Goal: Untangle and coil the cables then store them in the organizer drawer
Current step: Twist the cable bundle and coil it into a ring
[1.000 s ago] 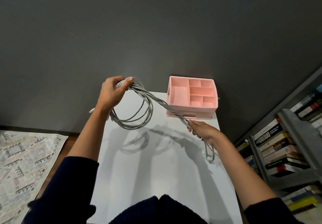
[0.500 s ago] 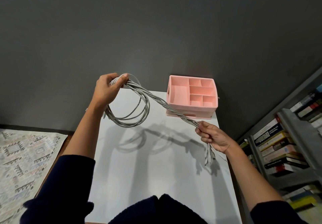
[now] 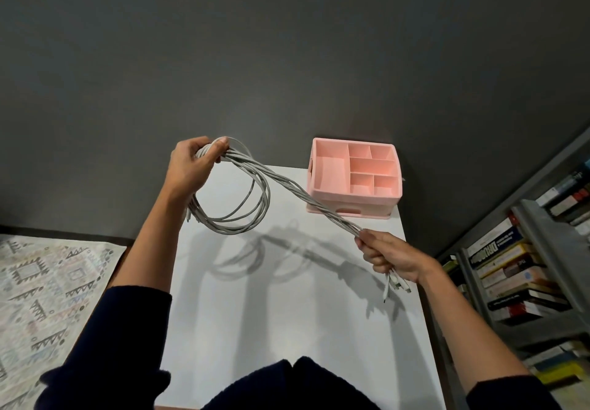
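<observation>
The top of the coil is pinched by the curled fingers (image 3: 214, 149) and thumb of the left hand (image 3: 191, 167); the grey cables (image 3: 289, 188) are gripped in the closed fist of the right hand (image 3: 388, 255), its fingers wrapped tightly round the twisted bundle; the loops (image 3: 230, 229) are held hanging above the white table (image 3: 287, 314), and the span is stretched taut in front of the pink organizer (image 3: 354, 199), whose drawer is judged still closed; only the connector ends (image 3: 396, 285) are left below the fist. A risk is judged: if the twist is wound in, the strands may stay tangled; if the left pinch is loosened, the loops may spill. Compared with a second ago, the right hand is found nearer the ends and lower to the right, with less tail left hanging; the left hand is slightly raised.
</observation>
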